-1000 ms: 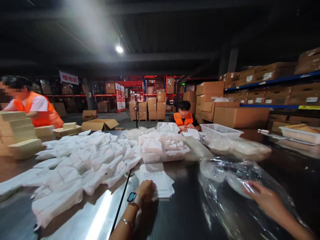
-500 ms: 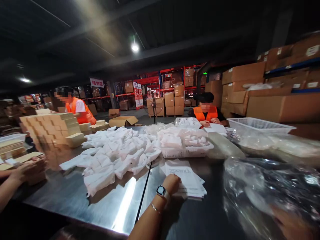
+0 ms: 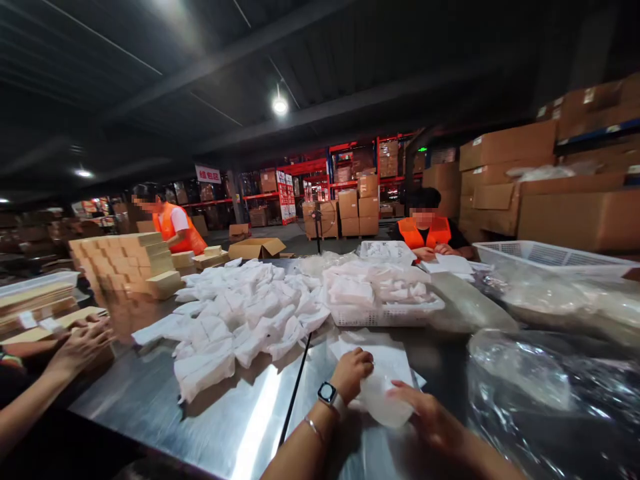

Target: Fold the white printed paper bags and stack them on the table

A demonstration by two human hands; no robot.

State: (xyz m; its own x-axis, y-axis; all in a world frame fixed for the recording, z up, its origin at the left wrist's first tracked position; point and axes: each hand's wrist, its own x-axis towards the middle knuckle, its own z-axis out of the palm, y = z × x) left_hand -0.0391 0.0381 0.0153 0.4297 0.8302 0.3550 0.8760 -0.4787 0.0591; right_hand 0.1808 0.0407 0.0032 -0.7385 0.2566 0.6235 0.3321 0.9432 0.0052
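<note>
left hand (image 3: 351, 373): fingers curled nearly closed, knuckles up, pressing on the stack of white printed sheets (image 3: 385, 357); smartwatch on the wrist.
right hand (image 3: 430, 417): fingers stretched loosely open, tips touching a small clear plastic bag (image 3: 383, 403); whether they pinched it, could not tell.
clear plastic bag: lay on the near edge of the sheets, between both hands.
white basket (image 3: 385, 313): just behind the sheets, heaped with white packets.
mesh basket (image 3: 550, 257): far right, contents hidden.
loose white packets (image 3: 240, 313): a big pile spread left of the basket.
crumpled plastic film (image 3: 550, 393): crowded the right side, just beside the right hand.
steel table (image 3: 225, 427): bare shiny strip ran left of the hands to the near edge, a dark seam through it.
co-worker's hands (image 3: 75, 347): at the left edge, on flat cardboard pieces.
</note>
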